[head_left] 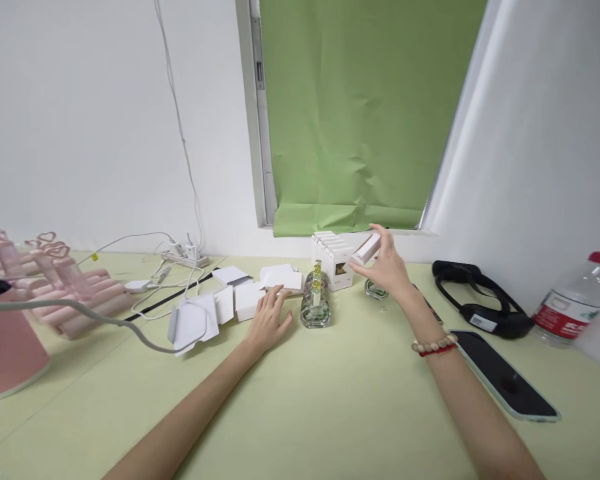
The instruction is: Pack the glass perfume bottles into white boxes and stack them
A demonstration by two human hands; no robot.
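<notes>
My right hand (387, 267) grips a small white box (367, 248) between thumb and fingers, raised above the table just right of a row of upright white boxes (341, 270). Fingers apart, my left hand (269, 321) rests at the near edge of the white open cartons (247, 300) and holds nothing. Between the hands stands a row of clear glass bottles (316, 313) with yellow-green parts on top. Another glass item (375, 289) lies beneath my right hand, partly hidden by it.
Pink bottles and rolls (75, 287) and a pink container (13, 347) stand at the left, near white cables and a power strip (200, 261). At the right are a black headset (490, 317), a phone (507, 380) and a red-capped bottle (575, 300).
</notes>
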